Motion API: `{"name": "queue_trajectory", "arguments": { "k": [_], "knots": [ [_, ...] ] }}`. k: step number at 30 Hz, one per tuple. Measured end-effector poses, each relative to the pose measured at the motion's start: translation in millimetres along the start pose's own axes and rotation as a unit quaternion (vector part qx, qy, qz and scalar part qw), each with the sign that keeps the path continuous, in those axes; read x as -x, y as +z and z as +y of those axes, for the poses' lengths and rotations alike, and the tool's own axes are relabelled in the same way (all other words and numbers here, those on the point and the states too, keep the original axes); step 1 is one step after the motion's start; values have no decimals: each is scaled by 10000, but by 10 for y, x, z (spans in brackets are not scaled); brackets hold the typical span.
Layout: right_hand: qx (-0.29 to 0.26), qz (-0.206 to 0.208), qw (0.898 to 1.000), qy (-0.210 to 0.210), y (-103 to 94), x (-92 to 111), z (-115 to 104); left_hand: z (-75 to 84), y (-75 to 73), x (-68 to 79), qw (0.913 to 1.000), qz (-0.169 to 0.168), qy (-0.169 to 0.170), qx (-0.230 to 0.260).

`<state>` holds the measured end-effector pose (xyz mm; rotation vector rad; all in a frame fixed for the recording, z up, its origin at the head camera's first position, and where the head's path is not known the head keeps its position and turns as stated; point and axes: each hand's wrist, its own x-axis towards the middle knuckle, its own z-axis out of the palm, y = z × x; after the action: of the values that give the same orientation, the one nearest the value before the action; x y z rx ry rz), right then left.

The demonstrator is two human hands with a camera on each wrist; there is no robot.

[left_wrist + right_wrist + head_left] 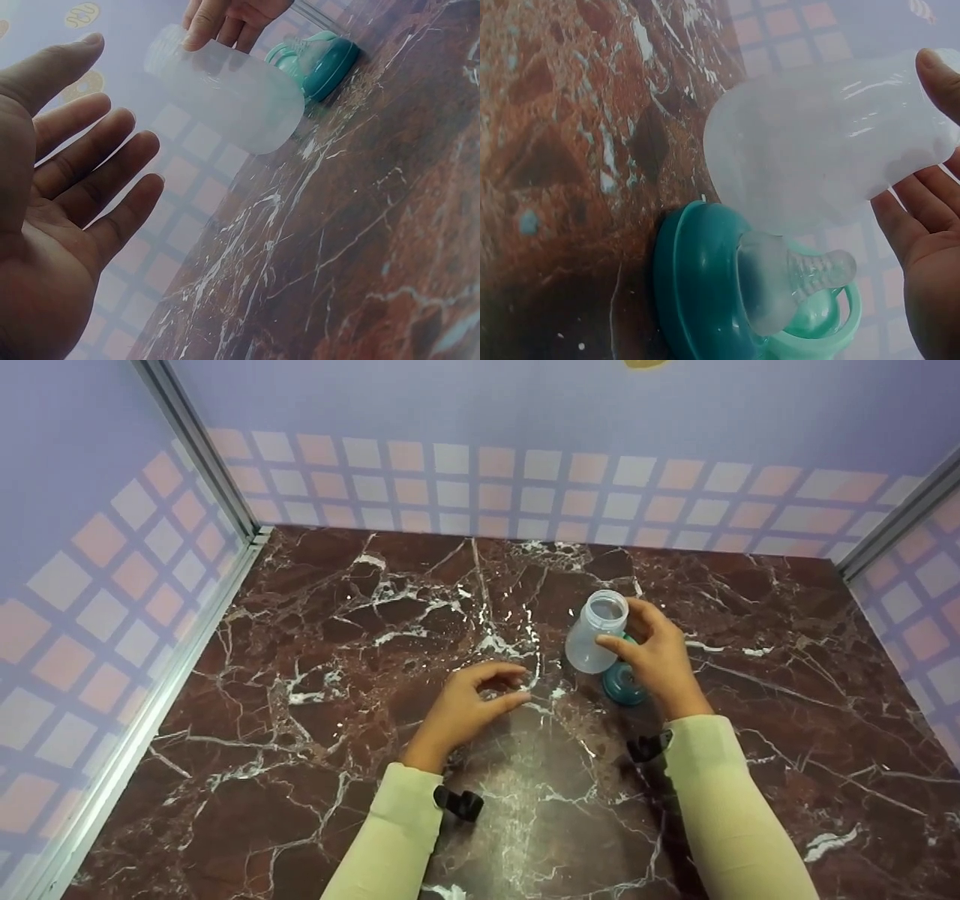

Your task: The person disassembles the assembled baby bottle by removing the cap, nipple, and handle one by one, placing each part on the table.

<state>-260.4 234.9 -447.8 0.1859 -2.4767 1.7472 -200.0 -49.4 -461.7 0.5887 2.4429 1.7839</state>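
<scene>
A translucent, open-topped baby bottle [587,651] stands upright or nearly so right of centre in the head view. My right hand [664,660] grips it near the neck, thumb on the near side and fingers round the far side. Close beside its base lies a teal collar [697,281] with a clear nipple [810,274] pointing up. Behind the nipple, in the right wrist view, is a pale green part [821,341] with a loop. To the left of the bottle my left hand [472,701] holds nothing, its fingers loosely bent and the thumb apart from them.
The tabletop [300,780] is dark red-brown marble with white veins. A lilac wall [480,405] with pink and white squares runs along the back, and similar panels [67,607] stand at both sides. A metal strip [142,742] edges the left side.
</scene>
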Motion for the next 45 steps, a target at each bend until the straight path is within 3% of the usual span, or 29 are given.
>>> {"name": "queue_trajectory", "arguments": {
  "k": [13,30,45],
  "knots": [
    [-254,149,9996,18,17,-81,83,-20,-15,-22,10000,33,45,-45],
    [382,146,9992,-35,-36,-111,165,-26,-21,-34,10000,8,-2,-1],
    [461,37,9989,50,-35,-137,157,2,-48,-80,10000,36,39,-74]
  ]
}}
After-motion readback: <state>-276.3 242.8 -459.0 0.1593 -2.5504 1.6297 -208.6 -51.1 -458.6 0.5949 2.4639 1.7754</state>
